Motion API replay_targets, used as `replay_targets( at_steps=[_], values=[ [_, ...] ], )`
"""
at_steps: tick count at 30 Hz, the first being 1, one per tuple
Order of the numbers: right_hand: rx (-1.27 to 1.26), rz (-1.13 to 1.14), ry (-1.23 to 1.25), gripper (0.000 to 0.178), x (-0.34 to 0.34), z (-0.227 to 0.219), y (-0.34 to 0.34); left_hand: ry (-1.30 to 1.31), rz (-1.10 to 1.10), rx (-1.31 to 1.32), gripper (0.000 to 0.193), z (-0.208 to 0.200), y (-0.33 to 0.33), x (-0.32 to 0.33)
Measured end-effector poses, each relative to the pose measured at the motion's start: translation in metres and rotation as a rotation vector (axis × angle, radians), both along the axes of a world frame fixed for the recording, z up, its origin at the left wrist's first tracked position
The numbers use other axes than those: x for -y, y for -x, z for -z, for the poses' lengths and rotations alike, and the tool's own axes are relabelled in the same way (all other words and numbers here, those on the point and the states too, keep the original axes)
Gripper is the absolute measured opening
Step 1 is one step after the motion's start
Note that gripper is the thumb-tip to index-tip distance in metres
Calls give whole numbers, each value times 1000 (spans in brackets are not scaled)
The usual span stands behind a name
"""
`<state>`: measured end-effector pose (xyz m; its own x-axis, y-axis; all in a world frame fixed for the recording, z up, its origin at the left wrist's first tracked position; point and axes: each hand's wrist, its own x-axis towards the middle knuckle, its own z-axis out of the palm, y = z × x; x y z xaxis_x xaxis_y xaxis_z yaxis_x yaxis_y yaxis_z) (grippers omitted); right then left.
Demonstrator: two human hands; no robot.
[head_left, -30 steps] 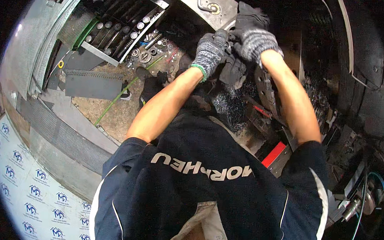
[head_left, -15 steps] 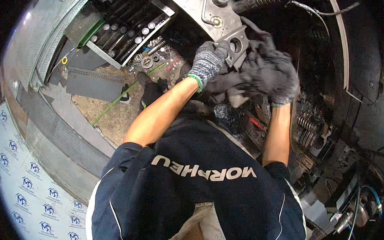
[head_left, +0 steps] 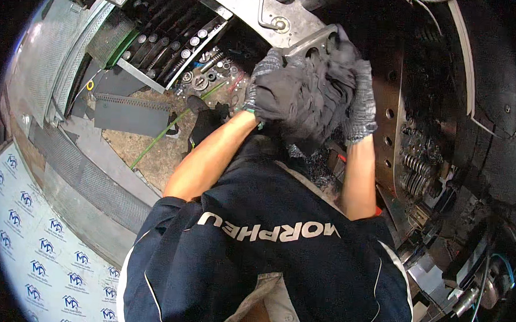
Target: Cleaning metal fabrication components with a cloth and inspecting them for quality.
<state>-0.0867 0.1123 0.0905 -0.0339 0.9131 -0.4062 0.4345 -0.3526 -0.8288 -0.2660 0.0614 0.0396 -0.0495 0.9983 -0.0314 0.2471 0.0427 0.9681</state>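
A bundled dark grey rag [head_left: 308, 96] hangs between my hands and covers most of a metal plate with a round hole. Only the plate's upper edge [head_left: 311, 41] shows above the cloth. My left hand [head_left: 267, 73], in a grey knit glove with a green cuff, is closed at the plate's left end, its fingers partly behind the rag. On the other side my right hand [head_left: 362, 105], gloved likewise, grips the rag's right edge and presses it against the plate. Its fingertips are hidden in the folds.
Beyond the plate lies a metal machine surface [head_left: 251, 15] with an L-shaped hex key [head_left: 264, 12] standing in it. At upper left, a drawer [head_left: 171, 34] holds several rods. Loose metal parts [head_left: 201, 79] litter the floor. A perforated steel upright [head_left: 390, 115] and springs [head_left: 418, 172] stand right.
My right hand has moved left and inward with the rag, which now covers the plate more fully. My left hand and the plate have shifted slightly to the left.
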Motion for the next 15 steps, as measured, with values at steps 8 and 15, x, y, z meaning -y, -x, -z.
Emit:
replay_targets(
  at_steps=[8,15],
  values=[
    [-309,191,-144,70,-3,-11,11,207,-127,9,55,2,-7,-5],
    [496,-719,-277,68,7,-56,-7,96,-30,-146,55,-16,-2,-8]
  ],
)
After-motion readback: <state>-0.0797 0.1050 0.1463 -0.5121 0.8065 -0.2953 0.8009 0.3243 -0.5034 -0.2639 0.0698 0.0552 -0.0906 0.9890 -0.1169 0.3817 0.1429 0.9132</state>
